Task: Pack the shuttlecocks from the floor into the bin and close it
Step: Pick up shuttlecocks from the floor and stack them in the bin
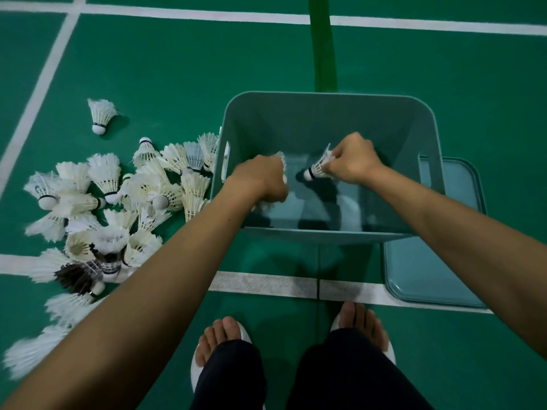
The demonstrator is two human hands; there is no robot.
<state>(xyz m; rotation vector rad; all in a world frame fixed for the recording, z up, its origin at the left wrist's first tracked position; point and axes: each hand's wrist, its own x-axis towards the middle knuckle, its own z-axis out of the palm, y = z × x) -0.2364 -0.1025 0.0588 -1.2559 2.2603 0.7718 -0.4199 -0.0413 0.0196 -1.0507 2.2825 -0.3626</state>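
Note:
A teal plastic bin [327,97] stands open on the green court floor. Both my hands are inside it. My left hand [262,179] is closed around white shuttlecocks, with feathers [265,206] showing below the fist and more above it. My right hand [352,159] grips one white shuttlecock [316,169] by its feathers, cork pointing left. A pile of several white shuttlecocks [118,202] lies on the floor left of the bin, with one lone shuttlecock [100,115] farther back. The bin's bottom looks bare where it is visible.
The teal lid [429,270] lies flat on the floor at the bin's right, partly under it. White court lines cross the floor. A green net post strip [324,54] rises behind the bin. My feet [291,335] in white sandals stand in front.

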